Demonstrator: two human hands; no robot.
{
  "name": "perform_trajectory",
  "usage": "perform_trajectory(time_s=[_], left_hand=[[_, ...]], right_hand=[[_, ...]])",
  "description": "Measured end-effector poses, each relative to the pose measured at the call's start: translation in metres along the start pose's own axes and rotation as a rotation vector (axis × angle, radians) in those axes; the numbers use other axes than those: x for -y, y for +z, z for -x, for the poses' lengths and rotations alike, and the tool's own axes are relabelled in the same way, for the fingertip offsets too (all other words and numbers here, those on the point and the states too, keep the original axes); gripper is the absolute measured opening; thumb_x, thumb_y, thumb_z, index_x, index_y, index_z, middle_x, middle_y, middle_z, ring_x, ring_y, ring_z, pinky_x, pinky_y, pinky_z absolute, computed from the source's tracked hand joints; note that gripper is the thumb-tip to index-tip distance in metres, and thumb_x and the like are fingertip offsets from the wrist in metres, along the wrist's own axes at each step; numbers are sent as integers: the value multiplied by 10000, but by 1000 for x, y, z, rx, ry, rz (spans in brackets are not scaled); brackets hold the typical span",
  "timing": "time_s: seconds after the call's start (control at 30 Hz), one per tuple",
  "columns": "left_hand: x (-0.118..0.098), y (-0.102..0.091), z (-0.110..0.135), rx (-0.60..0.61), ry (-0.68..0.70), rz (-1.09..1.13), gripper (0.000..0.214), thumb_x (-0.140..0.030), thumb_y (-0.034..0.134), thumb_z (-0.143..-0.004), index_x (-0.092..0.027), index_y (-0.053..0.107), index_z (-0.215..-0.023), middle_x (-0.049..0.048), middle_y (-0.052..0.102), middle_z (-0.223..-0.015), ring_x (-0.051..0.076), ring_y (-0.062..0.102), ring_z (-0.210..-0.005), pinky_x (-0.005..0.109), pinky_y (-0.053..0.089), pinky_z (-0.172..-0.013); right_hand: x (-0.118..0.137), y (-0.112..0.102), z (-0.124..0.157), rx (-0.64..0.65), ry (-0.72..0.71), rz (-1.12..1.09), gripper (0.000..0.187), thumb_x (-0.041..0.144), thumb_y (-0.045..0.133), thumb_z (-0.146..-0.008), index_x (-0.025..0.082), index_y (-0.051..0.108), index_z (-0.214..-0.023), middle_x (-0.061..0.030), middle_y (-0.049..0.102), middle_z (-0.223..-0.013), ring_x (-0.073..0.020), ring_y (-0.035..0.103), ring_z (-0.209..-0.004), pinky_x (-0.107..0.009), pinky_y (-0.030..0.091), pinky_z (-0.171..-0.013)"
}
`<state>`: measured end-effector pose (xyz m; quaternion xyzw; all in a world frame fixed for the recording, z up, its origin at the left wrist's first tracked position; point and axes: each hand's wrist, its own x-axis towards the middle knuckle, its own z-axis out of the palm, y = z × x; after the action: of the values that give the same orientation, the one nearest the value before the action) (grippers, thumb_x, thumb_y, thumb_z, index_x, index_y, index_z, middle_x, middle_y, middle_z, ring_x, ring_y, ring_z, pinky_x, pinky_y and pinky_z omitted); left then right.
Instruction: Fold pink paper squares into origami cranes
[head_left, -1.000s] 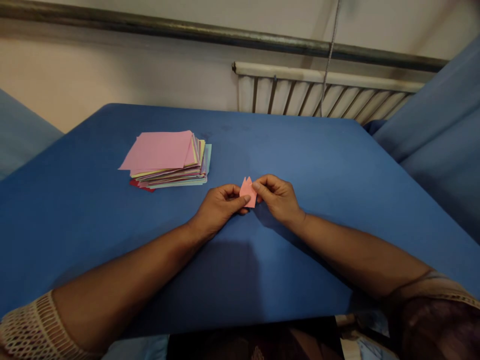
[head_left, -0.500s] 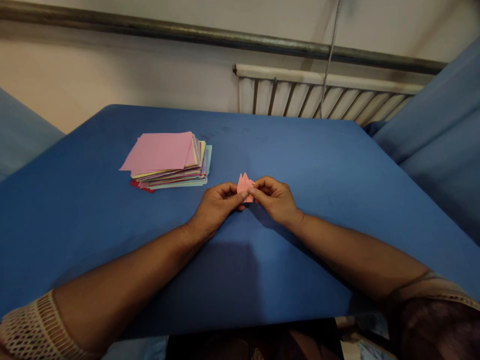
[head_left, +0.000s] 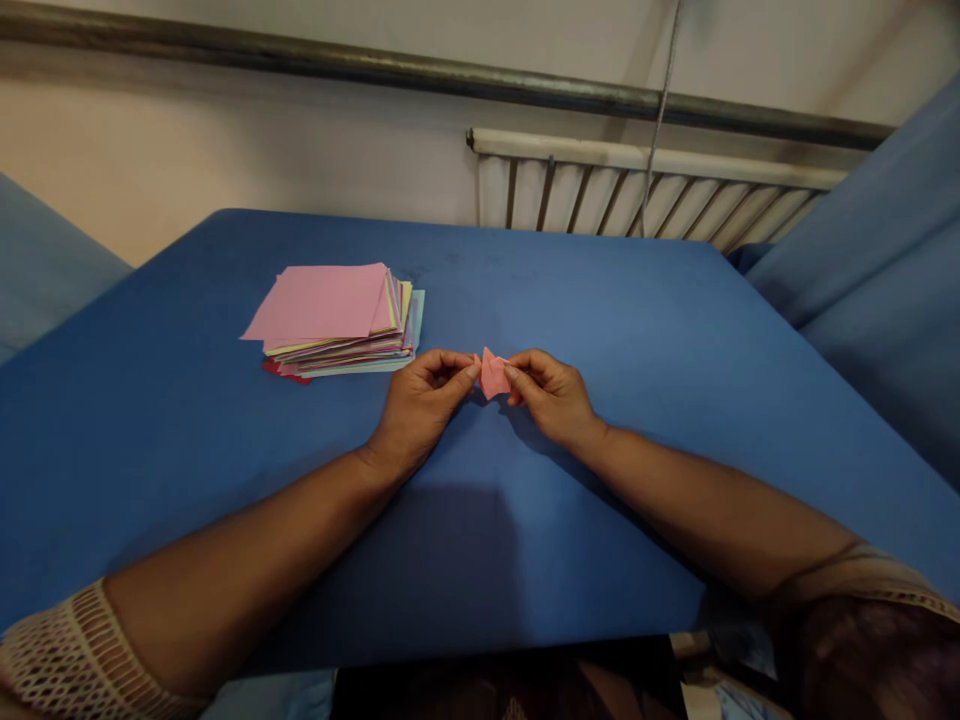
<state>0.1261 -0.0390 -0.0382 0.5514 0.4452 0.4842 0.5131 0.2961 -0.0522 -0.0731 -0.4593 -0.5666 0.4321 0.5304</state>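
Folded pink paper [head_left: 494,378]: centre of the clock, between the 2 hands; small and creased, 1 pointed tip toward 12 o'clock and 1 lower corner toward 6; whether it touches the table, I cannot tell.
Left hand [head_left: 420,405]: between 8 and 9 o'clock from the paper, nearly closed; thumb and forefinger pinch its 9 o'clock edge, the other fingers curled behind and partly hidden.
Right hand [head_left: 557,402]: between 3 and 4 o'clock, likewise nearly closed; thumb and forefinger pinch the 3 o'clock edge, the other fingers bent underneath.
Paper stack [head_left: 322,305]: between 9 and 10 o'clock, near the left hand; pink on top, yellow, purple and pale blue edges below, its sheets unevenly squared.
Red sheet [head_left: 283,371]: at the stack's 7 o'clock corner, poking out at the bottom.
Blue table [head_left: 615,310]: under stack and forearms, with shadow at 6 o'clock.
Left sleeve [head_left: 101,650]: 8 o'clock, pale openwork at the cuff.
Right sleeve [head_left: 862,640]: 4 o'clock, dark, with a lighter edge.
Radiator [head_left: 637,155]: between 1 and 2 o'clock, beyond the table.
Pipe [head_left: 420,78]: crossing 12 o'clock along the wall.
Cord [head_left: 660,110]: 1 o'clock, hanging before pipe and radiator.
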Motion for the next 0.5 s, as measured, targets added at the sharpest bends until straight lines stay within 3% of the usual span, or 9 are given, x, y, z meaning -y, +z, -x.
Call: perform_trajectory(time_s=[0.13,0.33,0.5], left_hand=[[3,-2,-2,-9,9,-35,207,-346,761,-735,-166,672,-782,10,679,-780,121,601,-690,263,486,-709],[9,0,-2,87,32,-112,177,-314,764,-709,-176,669,-764,-7,669,-747,127,605,-701,265,494,-728],[11,-3,-2,42,128,-141,176,-331,760,-722,-190,683,-793,12,699,-826,156,642,-781,298,527,-791]], right_hand=[[-1,0,-1,-27,16,-33,180,377,608,-881,201,626,-847,53,598,-634,-85,563,-546,-226,442,-561],[3,1,1,-14,-23,-45,211,406,613,-880,198,621,-846,55,576,-611,-83,535,-531,-226,419,-533],[5,2,1,-76,-38,-31,167,370,625,-872,207,599,-901,47,605,-691,-75,533,-533,-226,427,-529]])
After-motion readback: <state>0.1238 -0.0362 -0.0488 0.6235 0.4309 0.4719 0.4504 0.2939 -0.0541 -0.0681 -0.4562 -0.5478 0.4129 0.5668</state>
